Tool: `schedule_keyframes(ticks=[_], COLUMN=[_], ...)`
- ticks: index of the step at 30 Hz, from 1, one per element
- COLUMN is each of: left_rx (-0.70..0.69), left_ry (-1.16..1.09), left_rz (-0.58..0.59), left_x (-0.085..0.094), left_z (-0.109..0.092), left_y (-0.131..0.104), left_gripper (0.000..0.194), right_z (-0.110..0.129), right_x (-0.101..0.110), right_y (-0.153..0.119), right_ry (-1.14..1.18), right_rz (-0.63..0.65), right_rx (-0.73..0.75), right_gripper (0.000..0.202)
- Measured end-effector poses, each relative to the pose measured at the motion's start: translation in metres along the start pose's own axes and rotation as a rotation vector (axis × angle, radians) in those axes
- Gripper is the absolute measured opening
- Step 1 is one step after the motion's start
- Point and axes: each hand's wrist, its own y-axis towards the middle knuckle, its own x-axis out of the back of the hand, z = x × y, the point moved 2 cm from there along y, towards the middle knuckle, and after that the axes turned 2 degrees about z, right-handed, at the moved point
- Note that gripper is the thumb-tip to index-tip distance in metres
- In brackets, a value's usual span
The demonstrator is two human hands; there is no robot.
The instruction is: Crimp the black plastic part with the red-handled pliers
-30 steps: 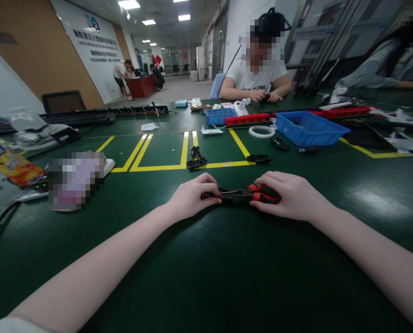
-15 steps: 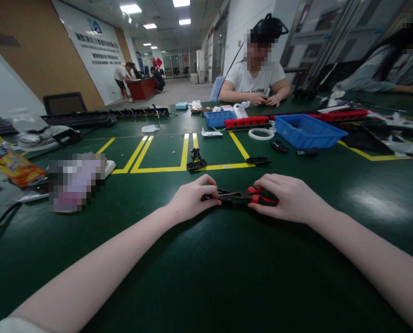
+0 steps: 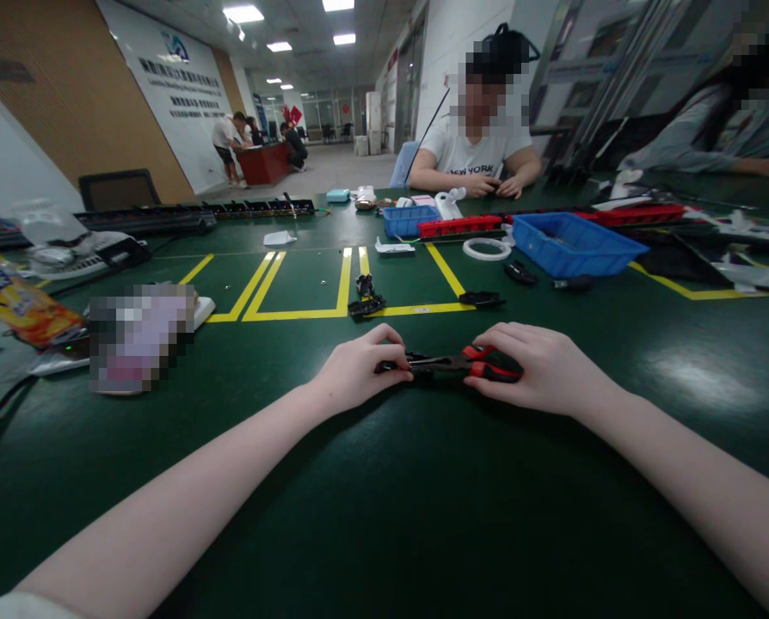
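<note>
Wrapped round the red and black handles of a pair of pliers [image 3: 452, 364] is my right hand [image 3: 539, 368]. The jaws point left, toward a small black part [image 3: 416, 370] pinched between the thumb and fingers of my left hand [image 3: 362, 370]. The jaw tips overlap the black part; whether they grip it I cannot tell. My fingers hide much of the part. Both hands stay low over the dark green table [image 3: 384, 516]. Beyond them lie black pieces [image 3: 366, 306] and another flat black piece [image 3: 482, 299].
A large blue bin [image 3: 575, 245] and a smaller blue bin [image 3: 410, 221] stand farther back, near a white ring [image 3: 486, 249]. To the left are a phone-like object [image 3: 143, 340], blurred out, and an orange snack bag [image 3: 23, 297]. Across the table sits a person [image 3: 478, 146].
The pliers' handles and my right hand have shifted very slightly to the right. My left hand keeps its pinch on the black part, almost unmoved.
</note>
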Motion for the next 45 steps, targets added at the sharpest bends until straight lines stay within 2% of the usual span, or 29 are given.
schedule_keyframes(ticks=[13,31,37,41,45], left_rx=[0.003,0.010,0.016,0.055,0.030], left_ry=[0.002,0.008,-0.003,0.022,0.034], left_rz=[-0.006,-0.027,-0.008,-0.034,-0.014], left_x=[0.0008,0.0022,0.0065,0.0057,0.0039], left_z=[-0.0005,0.0012,0.0026,0.0055,0.0073], left_y=[0.0002,0.0004,0.0013,0.0031,0.0042], left_gripper=[0.012,0.011,0.018,0.037,0.037], right_z=[0.0008,0.0010,0.0020,0.0021,0.0058], right_x=[-0.0002,-0.0068,-0.0077,-0.0064,-0.0032], right_y=[0.0008,0.0042,0.0052,0.0061,0.0068], right_ry=[-0.052,-0.016,0.017,0.019,-0.003], right_rz=[-0.006,0.154,0.220,0.233,0.208], right_rx=[-0.004,-0.078,-0.135,-0.135,-0.128], right_gripper=[0.041,0.044,0.043,0.042,0.039])
